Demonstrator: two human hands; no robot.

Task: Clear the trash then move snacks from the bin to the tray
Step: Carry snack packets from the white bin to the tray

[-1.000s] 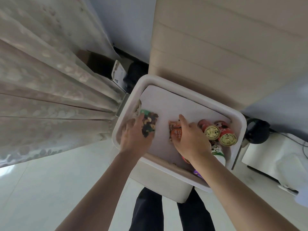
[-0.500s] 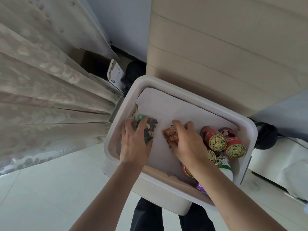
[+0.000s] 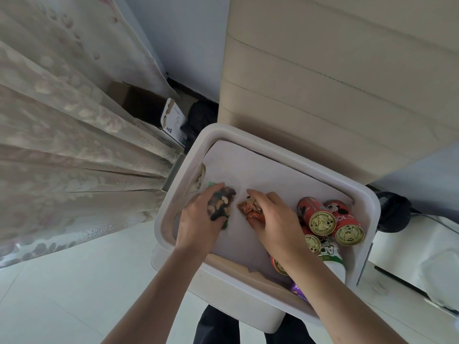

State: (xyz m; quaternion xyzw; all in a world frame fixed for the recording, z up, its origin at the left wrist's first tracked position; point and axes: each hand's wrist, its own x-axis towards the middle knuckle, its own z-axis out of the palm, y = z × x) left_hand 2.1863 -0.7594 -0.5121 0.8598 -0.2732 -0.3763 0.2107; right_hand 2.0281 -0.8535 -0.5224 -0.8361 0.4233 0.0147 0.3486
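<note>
A white plastic bin [image 3: 293, 150] stands on the floor below me. Both my hands reach into it. My left hand [image 3: 198, 222] grips a clear packet of mixed nuts [image 3: 221, 203] with a green edge. My right hand [image 3: 273, 222] curls its fingers round a bunch of small orange and red snack packets [image 3: 250, 209]. Several red cans with gold lids [image 3: 323, 220] lie at the bin's right end. A white and green bottle [image 3: 331, 256] and a purple packet [image 3: 298, 290] lie partly hidden under my right forearm.
A patterned curtain [image 3: 74, 145] hangs at the left. A beige upholstered panel [image 3: 335, 70] rises behind the bin. An open cardboard box [image 3: 141, 105] and a small white carton [image 3: 173, 122] sit in the far corner. A black object with a cable [image 3: 395, 212] lies right of the bin.
The bin has shifted in view as my head moved. Both hands have closed tighter on their packets and lifted them slightly off the bin's floor.
</note>
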